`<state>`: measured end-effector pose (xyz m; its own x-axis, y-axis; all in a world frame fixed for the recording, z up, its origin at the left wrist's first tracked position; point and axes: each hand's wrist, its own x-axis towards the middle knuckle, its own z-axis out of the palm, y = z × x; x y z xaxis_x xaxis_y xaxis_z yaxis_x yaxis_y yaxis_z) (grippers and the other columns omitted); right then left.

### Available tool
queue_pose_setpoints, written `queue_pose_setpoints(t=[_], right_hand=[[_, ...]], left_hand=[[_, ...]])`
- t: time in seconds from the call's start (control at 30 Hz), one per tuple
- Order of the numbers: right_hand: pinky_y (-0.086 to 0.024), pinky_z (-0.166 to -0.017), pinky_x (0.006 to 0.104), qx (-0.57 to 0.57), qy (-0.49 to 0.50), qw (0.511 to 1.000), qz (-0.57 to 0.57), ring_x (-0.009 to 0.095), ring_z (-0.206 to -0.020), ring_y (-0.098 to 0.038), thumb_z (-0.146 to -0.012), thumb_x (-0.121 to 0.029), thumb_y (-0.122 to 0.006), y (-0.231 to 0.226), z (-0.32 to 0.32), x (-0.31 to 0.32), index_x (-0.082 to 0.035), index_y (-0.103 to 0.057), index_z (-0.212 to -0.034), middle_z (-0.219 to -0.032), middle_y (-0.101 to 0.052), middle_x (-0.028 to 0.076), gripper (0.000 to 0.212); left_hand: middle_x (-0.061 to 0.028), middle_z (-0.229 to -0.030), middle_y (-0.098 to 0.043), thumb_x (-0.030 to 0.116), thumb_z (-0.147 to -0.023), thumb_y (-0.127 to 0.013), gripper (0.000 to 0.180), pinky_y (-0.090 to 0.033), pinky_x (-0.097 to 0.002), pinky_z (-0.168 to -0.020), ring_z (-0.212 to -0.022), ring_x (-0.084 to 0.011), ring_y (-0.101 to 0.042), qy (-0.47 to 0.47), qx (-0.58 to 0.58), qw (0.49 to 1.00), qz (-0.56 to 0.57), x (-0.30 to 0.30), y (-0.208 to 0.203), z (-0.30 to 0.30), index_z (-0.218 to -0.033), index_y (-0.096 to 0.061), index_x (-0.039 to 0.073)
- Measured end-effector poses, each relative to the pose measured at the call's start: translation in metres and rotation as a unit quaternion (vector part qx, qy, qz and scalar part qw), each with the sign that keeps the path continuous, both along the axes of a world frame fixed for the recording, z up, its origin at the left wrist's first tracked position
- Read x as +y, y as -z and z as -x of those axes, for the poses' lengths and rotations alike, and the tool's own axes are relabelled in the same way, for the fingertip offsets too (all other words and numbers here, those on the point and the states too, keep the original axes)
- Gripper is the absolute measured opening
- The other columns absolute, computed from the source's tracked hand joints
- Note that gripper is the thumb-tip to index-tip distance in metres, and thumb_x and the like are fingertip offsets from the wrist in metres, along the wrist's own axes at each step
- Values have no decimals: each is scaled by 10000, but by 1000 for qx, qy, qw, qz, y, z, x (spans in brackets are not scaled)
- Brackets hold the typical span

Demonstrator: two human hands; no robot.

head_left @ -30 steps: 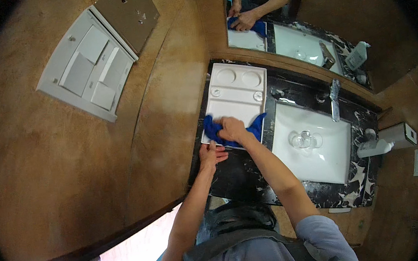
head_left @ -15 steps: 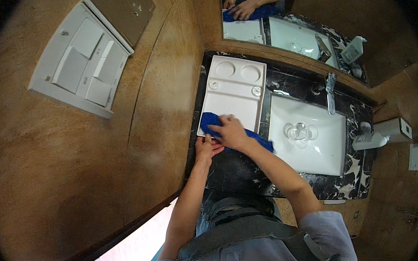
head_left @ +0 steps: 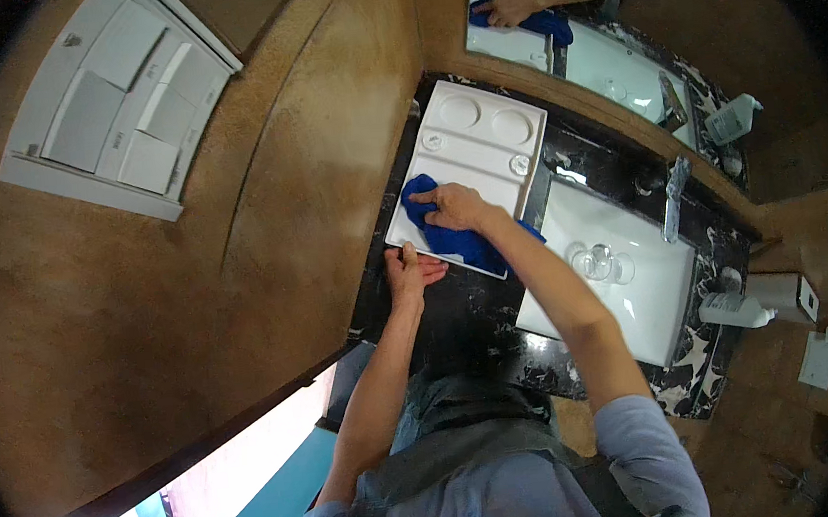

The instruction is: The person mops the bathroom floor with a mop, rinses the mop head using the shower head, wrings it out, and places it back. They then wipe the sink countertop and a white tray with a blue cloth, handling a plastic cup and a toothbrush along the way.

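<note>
A white rectangular tray [head_left: 488, 170] with round recesses at its far end lies on the dark counter, left of the sink. My right hand [head_left: 456, 207] is closed on a blue cloth [head_left: 463, 246], pressing it to the tray's floor near the left side. One finger points left along the cloth, and the rest of it trails over the tray's near part toward the right rim. At the near left corner my left hand [head_left: 410, 275] grips the tray edge, thumb at the rim and fingers below it. Two small clear glass-like pieces [head_left: 520, 165] sit in the tray.
To the right is a white sink [head_left: 569, 214] with clear glassware [head_left: 596, 262] in it and a metal faucet [head_left: 674, 198] behind. A white bottle [head_left: 735, 309] and a box [head_left: 781, 295] stand farther right. Wall [head_left: 326, 167] borders the left; a mirror [head_left: 614, 60] hangs behind.
My right hand and the cloth have moved farther up the tray, away from me. The cloth is now spread wider over the near part. My left hand stays at the near corner.
</note>
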<state>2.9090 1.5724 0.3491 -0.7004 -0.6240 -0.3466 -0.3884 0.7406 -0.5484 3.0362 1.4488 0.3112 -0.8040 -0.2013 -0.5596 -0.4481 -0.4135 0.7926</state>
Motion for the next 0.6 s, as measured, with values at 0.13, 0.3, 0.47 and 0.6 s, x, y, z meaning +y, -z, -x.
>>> queue_pose_setpoints(t=[0.13, 0.3, 0.47, 0.6], right_hand=[[-480, -834, 403, -72, -151, 986, 11, 341, -954, -614, -716, -230, -598, -7, -2, -7, -255, -574, -1258, -1032, -650, 191, 543], [-502, -752, 436, -131, -242, 930, -243, 330, -914, -629, -671, -257, -604, -49, -3, 29, -56, -682, -1027, -985, -662, 199, 416], [-520, -691, 471, 90, -33, 988, -125, 334, -866, -644, -733, -237, -595, -46, -31, 44, -95, -614, -1112, -893, -648, 179, 406], [-519, -622, 477, 264, 79, 961, -8, 358, -725, -640, -771, -242, -601, -10, -27, -12, -78, -557, -1122, -794, -611, 156, 390]], left_hand=[[-217, -828, -598, 378, -971, -432, 365, -584, -431, -592, -664, -324, -661, -29, 7, 1000, -9, 4, 4, -3, -1055, -313, 44], [-231, -845, -613, 362, -983, -411, 366, -586, -425, -615, -710, -330, -670, -27, -23, 999, -4, 1, 2, 1, -1069, -320, 19], [-252, -864, -608, 391, -982, -391, 461, -593, -459, -637, -770, -371, -670, 18, -50, 998, -24, -4, -5, 7, -1086, -390, -58], [-312, -889, -595, 295, -1001, -334, 415, -596, -461, -629, -763, -413, -662, 19, -81, 996, -18, -2, -13, 13, -1092, -343, -110]])
